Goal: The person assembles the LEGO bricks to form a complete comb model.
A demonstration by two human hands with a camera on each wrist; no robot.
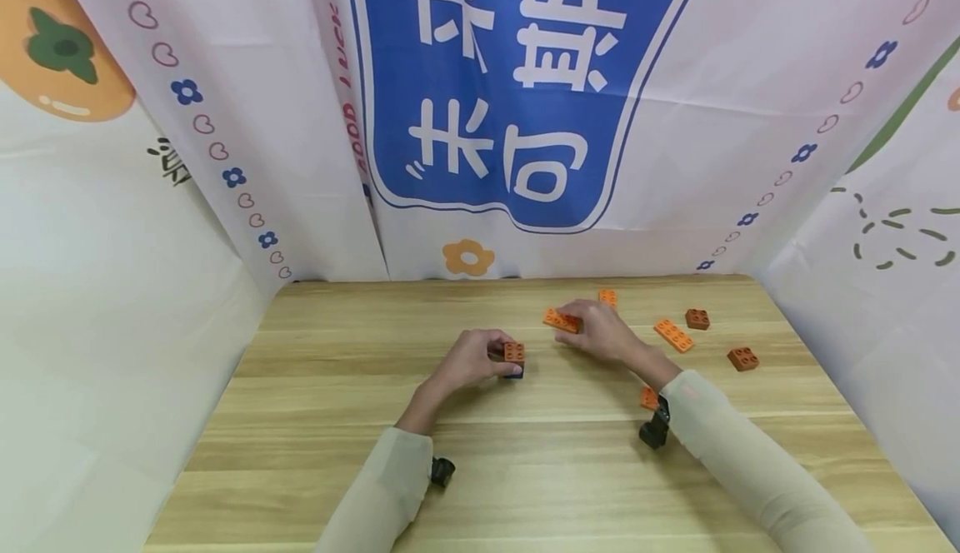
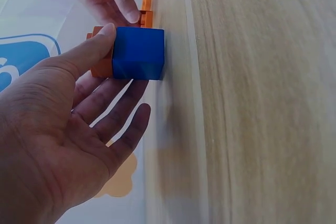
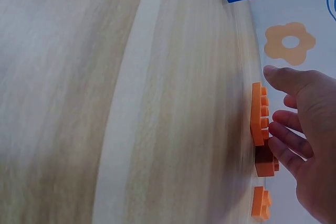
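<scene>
My left hand (image 1: 474,359) pinches a two-brick stack between thumb and fingers. The stack has a reddish-brown toy brick (image 1: 513,351) on top and a blue brick (image 2: 139,51) beneath; the left wrist view shows it close to the tabletop. To its right, my right hand (image 1: 600,330) is over the right end of a flat orange toy brick (image 1: 553,319), which lies on the table. In the right wrist view its thumb stands apart from loosely bent fingers, with an orange brick (image 3: 257,115) beside the fingertips. Whether they touch it is hard to tell.
Right of the right hand lie a flat orange brick (image 1: 673,335) and two reddish-brown bricks (image 1: 697,318) (image 1: 743,359). Another orange brick (image 1: 607,296) sits behind the hand, one more (image 1: 648,397) beside the wrist. Printed cloth (image 1: 660,203) hangs along the wooden table's (image 1: 330,420) back and sides.
</scene>
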